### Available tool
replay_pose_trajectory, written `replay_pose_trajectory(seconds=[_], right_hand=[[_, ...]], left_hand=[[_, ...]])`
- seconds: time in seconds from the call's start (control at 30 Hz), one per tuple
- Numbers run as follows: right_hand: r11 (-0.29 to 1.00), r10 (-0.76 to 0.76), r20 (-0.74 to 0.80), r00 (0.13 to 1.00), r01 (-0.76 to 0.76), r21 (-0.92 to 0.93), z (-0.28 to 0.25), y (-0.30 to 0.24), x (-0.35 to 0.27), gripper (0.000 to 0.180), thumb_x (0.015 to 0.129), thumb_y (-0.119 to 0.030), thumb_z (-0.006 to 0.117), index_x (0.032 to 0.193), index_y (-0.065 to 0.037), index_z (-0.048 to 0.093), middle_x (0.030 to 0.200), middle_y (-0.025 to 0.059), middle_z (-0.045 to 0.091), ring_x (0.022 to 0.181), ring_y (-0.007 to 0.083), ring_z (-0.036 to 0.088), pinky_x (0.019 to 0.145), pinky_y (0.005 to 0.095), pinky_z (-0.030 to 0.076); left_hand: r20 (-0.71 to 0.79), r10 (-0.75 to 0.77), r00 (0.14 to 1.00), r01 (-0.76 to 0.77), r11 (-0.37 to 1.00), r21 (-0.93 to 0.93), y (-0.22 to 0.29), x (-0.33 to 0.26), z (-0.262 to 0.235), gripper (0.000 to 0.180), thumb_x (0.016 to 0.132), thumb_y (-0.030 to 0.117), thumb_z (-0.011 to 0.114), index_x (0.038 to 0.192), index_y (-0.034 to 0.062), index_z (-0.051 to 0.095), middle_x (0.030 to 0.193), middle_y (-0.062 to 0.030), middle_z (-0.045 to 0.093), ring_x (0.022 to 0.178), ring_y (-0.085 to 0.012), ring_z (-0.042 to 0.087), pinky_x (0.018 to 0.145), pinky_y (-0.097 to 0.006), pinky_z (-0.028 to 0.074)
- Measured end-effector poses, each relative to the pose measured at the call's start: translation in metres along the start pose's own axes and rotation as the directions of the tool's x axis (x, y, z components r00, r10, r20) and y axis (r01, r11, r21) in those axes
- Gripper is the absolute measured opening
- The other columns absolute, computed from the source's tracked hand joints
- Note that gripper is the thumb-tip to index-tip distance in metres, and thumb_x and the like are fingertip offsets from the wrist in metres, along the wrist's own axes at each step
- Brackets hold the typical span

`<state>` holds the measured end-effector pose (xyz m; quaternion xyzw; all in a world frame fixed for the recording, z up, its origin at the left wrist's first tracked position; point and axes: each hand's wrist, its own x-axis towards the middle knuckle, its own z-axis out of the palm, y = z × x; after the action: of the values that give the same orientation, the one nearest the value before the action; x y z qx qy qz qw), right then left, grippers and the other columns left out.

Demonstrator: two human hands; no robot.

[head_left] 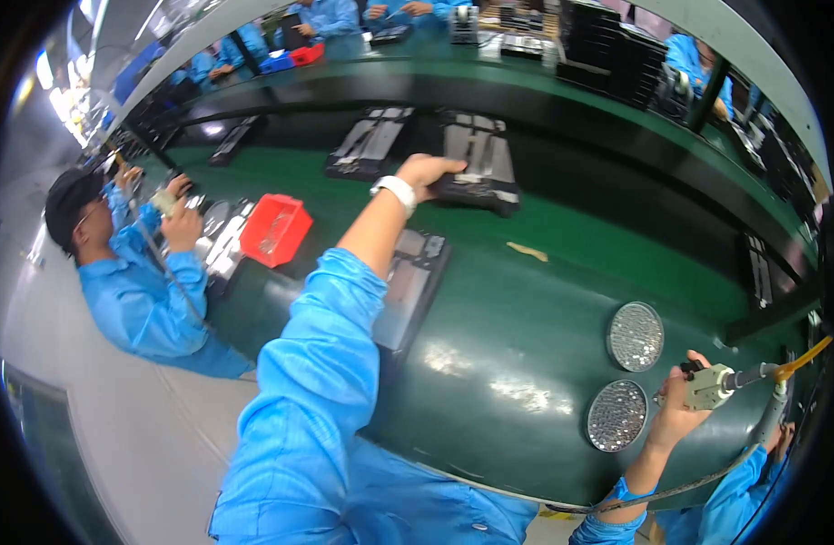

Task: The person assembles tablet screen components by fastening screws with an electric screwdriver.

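My left hand (424, 174) reaches forward and grips the left edge of a black tray (503, 202) bearing grey, flat metal-looking parts. The fingers are closed over its edge, partly hidden from view. At the right, my right hand (676, 416) is wrapped round a pale green power screwdriver (710, 388); its tip is hard to make out. Beside that hand lie two round dishes of small shiny screw-like pieces, a nearer dish (616, 416) and a farther dish (635, 336). Another black tray with a grey panel (403, 295) is partly covered by my left forearm.
The green workbench (489, 336) carries a yellowish strip (528, 252) and another loaded tray (371, 141). A red bin (276, 232) stands near a co-worker (135, 272) at left. An orange hose (805, 357) meets the screwdriver. A shelf (571, 109) spans the far side.
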<state>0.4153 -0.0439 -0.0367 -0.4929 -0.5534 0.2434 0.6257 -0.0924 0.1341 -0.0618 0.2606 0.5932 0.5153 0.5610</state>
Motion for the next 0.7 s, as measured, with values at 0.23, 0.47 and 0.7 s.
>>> replay_pose_trajectory(seconds=[0.23, 0.47, 0.7], right_hand=[[0.999, 0.041, 0.013, 0.999, -0.041, -0.001, -0.014, -0.001, -0.003, 0.034, 0.085, 0.003, 0.066, 0.118, 0.001, 0.061, 0.082, 0.0019, 0.055, 0.064, 0.0067, 0.049, 0.055, 0.0199, 0.038], [1.000, 0.027, 0.055, 0.998, -0.027, -0.008, 0.005, -0.011, 0.004, 0.038, 0.078, 0.004, 0.078, 0.112, -0.001, 0.061, 0.102, 0.0038, 0.063, 0.085, 0.0102, 0.055, 0.079, 0.0260, 0.048], [0.994, 0.107, 0.037, 0.994, -0.106, -0.042, -0.002, -0.020, 0.002, 0.048, 0.078, 0.007, 0.075, 0.117, -0.001, 0.048, 0.107, 0.0105, 0.066, 0.088, 0.0117, 0.058, 0.078, 0.0268, 0.050]], left_hand=[[0.180, 0.048, 0.983, 0.008, 0.954, -0.299, -0.021, -0.100, 0.068, 0.021, 0.093, 0.006, 0.067, 0.106, -0.0090, 0.061, 0.107, -0.0156, 0.068, 0.095, -0.0245, 0.069, 0.088, -0.037, 0.059], [0.254, -0.094, 0.963, 0.126, 0.986, -0.112, -0.073, -0.225, 0.085, 0.048, 0.094, 0.009, 0.069, 0.130, -0.0108, 0.044, 0.119, -0.0157, 0.065, 0.110, -0.0198, 0.064, 0.093, -0.032, 0.054], [0.337, 0.555, 0.760, -0.489, 0.148, 0.859, -0.084, -0.250, 0.103, 0.035, 0.082, 0.011, 0.078, 0.112, -0.0041, 0.066, 0.092, -0.0145, 0.067, 0.075, -0.0240, 0.065, 0.066, -0.032, 0.051]])
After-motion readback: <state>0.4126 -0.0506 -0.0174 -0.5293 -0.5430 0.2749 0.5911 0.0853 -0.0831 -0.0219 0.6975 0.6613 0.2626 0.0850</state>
